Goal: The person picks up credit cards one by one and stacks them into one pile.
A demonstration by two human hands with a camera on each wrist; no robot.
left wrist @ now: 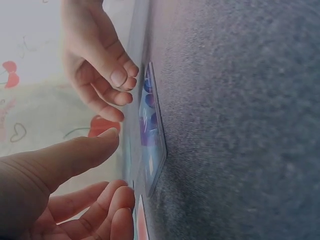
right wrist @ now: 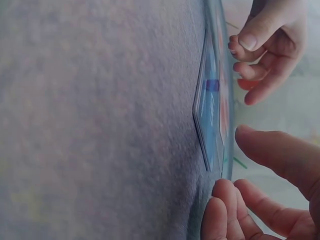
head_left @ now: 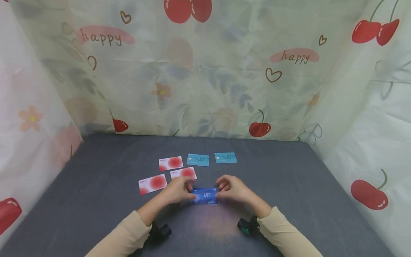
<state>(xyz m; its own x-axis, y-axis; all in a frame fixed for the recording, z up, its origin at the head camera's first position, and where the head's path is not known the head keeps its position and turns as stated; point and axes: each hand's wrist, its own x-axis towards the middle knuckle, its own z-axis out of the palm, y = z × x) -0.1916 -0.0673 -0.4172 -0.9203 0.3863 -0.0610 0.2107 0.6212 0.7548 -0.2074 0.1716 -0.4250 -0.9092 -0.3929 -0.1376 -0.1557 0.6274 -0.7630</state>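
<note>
A blue VIP card (head_left: 207, 196) lies flat on the dark table in front of the person. In the right wrist view its edge looks layered, like a small stack of cards (right wrist: 204, 115). At the card's left end is the left hand (head_left: 178, 189), fingers loosely bent and thumb apart from them. The right hand (head_left: 235, 189) is at the opposite end in a similar pose. Both wrist views show a gap between fingers and thumb, with nothing held; the left hand (left wrist: 75, 170) appears just above the card's surface.
Three pink cards with red circles, one a pink card (head_left: 152, 184), lie to the left and behind. Two teal VIP cards, including a teal card (head_left: 226, 158), lie farther back. Printed cloth (head_left: 205, 100) hangs behind the dark table (head_left: 289, 185) and at both sides.
</note>
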